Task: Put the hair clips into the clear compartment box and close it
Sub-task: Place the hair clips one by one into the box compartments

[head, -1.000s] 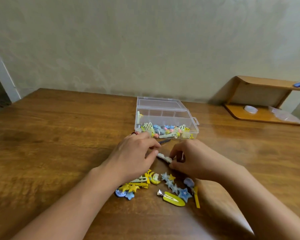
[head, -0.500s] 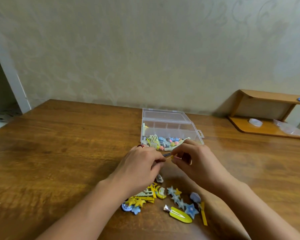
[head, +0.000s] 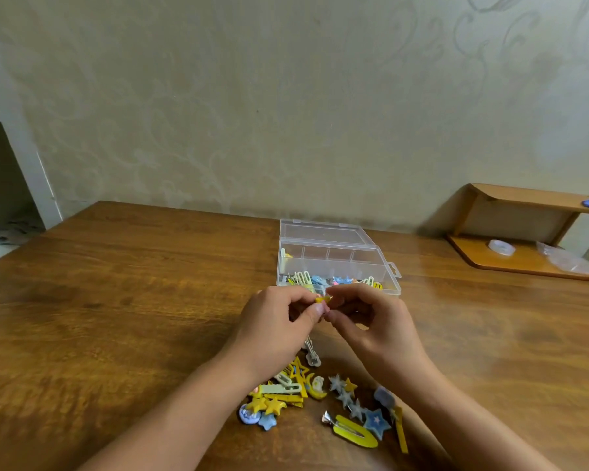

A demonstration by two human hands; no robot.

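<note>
The clear compartment box (head: 337, 256) lies open on the wooden table (head: 116, 300), its lid flat behind it and its front row holding several coloured clips. My left hand (head: 276, 328) and my right hand (head: 374, 324) meet just in front of the box and together pinch a small yellow hair clip (head: 322, 299) at their fingertips. A pale clip (head: 312, 355) lies on the table under my left hand. A loose pile of yellow and blue hair clips (head: 320, 402) lies between my forearms.
A low wooden shelf (head: 524, 232) stands at the back right with a tape roll (head: 501, 247) and a plastic bag (head: 568, 261) on it. The patterned wall runs behind the table. A white door frame (head: 24, 158) is at the left.
Both hands have risen from the table toward the box, bringing a small yellow clip with them. The pale clip they touched earlier now lies on the table.
</note>
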